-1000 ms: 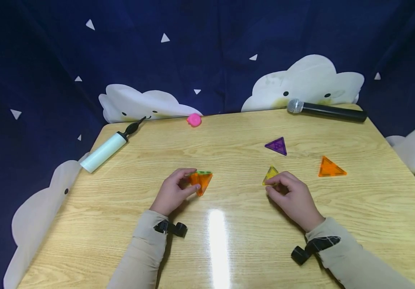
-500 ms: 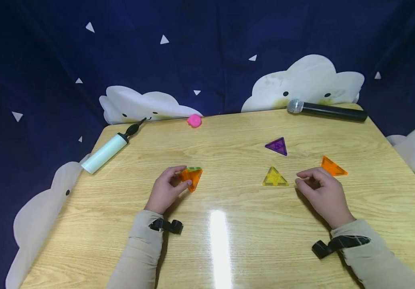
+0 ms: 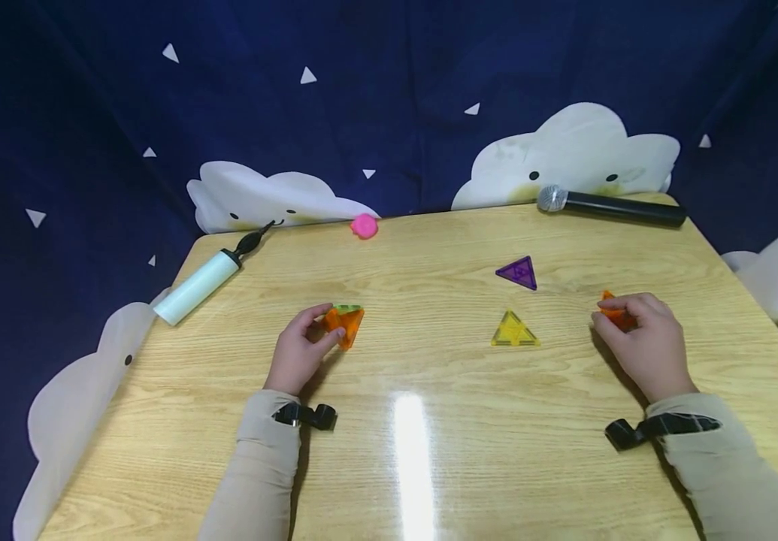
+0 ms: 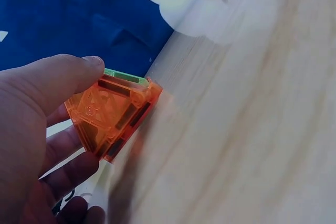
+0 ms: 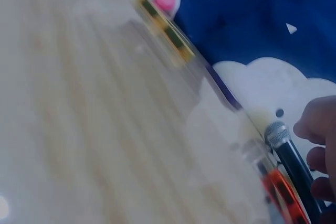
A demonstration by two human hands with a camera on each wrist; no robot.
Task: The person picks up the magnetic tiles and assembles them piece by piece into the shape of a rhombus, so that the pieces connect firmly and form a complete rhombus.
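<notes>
- Head view: the right hand (image 3: pixel 649 346) has left the yellow tile (image 3: pixel 514 330) and come to the loose orange tile (image 3: pixel 622 319), which lies on the right of the counter (image 3: pixel 443 391), partly covered by the fingers. That leaves the yellow tile flat and uncovered, and the reach seems to be for the orange one. The left hand (image 3: pixel 294 357) has drifted slightly left, pinching the orange-and-green shape (image 3: pixel 351 329). The purple tile (image 3: pixel 522 273) lies beyond the yellow one, unmoved. The tiles are flat, translucent triangles; the counter has pale wood grain.
- Left wrist view: the held shape is built of orange panels with a green edge on top, glossy, with darker strips along the borders. The thumb lies along its upper side. Whether it touches the counter is unclear.
- Right wrist view: bent fingers enter at the right, relaxed, with no visible grip; contact with the orange tile cannot be told. That tile shows nearly edge-on, beside the black microphone (image 5: pixel 296 166) with its rounded metallic mesh head.
</notes>
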